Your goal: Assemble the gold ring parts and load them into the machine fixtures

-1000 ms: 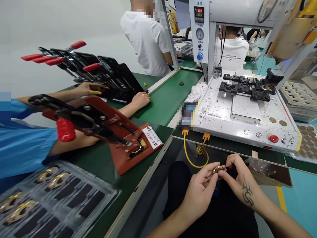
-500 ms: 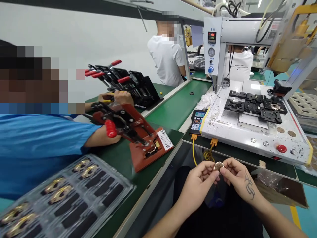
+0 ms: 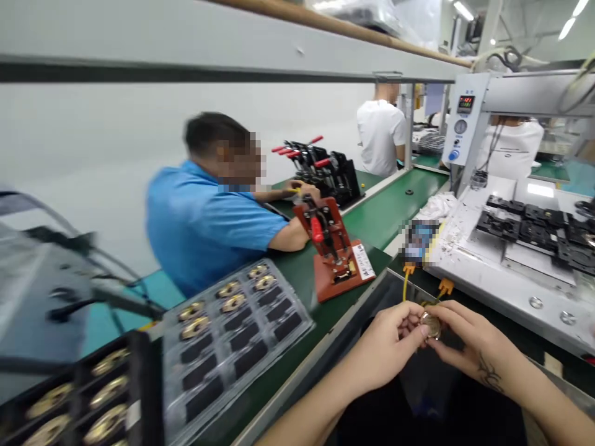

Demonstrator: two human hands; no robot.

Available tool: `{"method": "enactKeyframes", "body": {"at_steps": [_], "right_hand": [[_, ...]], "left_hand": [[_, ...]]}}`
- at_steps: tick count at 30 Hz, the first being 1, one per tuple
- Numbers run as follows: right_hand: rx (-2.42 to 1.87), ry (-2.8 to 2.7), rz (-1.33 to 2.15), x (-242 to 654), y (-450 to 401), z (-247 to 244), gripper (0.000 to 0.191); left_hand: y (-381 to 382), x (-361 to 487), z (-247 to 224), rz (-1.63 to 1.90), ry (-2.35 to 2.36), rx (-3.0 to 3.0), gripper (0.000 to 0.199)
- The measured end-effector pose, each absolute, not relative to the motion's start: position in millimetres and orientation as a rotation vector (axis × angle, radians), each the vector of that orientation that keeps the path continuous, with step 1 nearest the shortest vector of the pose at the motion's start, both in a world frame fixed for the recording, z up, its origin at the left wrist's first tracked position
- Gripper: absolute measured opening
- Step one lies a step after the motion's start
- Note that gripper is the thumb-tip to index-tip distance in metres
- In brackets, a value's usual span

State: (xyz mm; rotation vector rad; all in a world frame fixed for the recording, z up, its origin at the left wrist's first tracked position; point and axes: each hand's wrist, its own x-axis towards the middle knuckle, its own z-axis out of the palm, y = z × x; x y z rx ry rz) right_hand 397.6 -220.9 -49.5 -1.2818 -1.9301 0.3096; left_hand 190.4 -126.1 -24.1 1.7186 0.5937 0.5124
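Observation:
Over my lap I hold a small round gold-rimmed watch case (image 3: 432, 326) with a shiny face. My left hand (image 3: 400, 329) pinches its left side between thumb and curled fingers. At its right edge are the fingers of my right hand (image 3: 460, 334), the index finger above and the thumb below. The fingertips partly cover the case. To the left, a clear plastic tray (image 3: 218, 365) has gold watch parts in some pockets, while other pockets show dark bottoms. A black tray (image 3: 139, 371) at the lower left also carries gold parts.
A red clamp fixture (image 3: 341, 282) stands on the green bench. Beyond it, a co-worker in a blue shirt (image 3: 209, 217) works by black toggle clamps (image 3: 341, 176). At right is a white machine (image 3: 506, 279) with black fixtures (image 3: 525, 229) and a wired keypad (image 3: 419, 240).
My view has swung left, bringing the black tray into sight. Both hands still hold the watch case, whose face is now turned differently; my right fingers are spread wider around its edge.

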Motion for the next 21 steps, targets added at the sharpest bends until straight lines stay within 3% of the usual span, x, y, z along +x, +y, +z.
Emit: {"method": "enactKeyframes", "body": {"at_steps": [3,6,12,15,18,21], "right_hand": [[-1.223,-1.894,0.232,392.1,-194.9,-44.5,0.040],[-1.219,-1.810,0.253,385.3,-170.2,-40.7,0.034],[-1.222,-1.739,0.372,370.3,-137.3,-37.5,0.030],[-1.225,-1.711,0.432,362.3,-119.1,-39.6,0.029],[-1.228,-1.706,0.514,354.1,-96.4,-46.0,0.028],[-1.226,-1.718,0.547,348.1,-77.4,-60.1,0.027]], "left_hand": [[-91.4,158.3,17.8,0.969,0.670,2.086,0.018],[-42.5,131.1,48.4,1.491,0.626,2.400,0.011],[12.4,132.0,65.0,1.296,0.345,2.814,0.055],[21.5,139.9,95.4,1.463,0.562,2.482,0.052],[49.5,132.4,129.7,1.556,0.638,2.067,0.037],[79.5,102.2,127.3,1.383,0.919,1.892,0.032]]}}
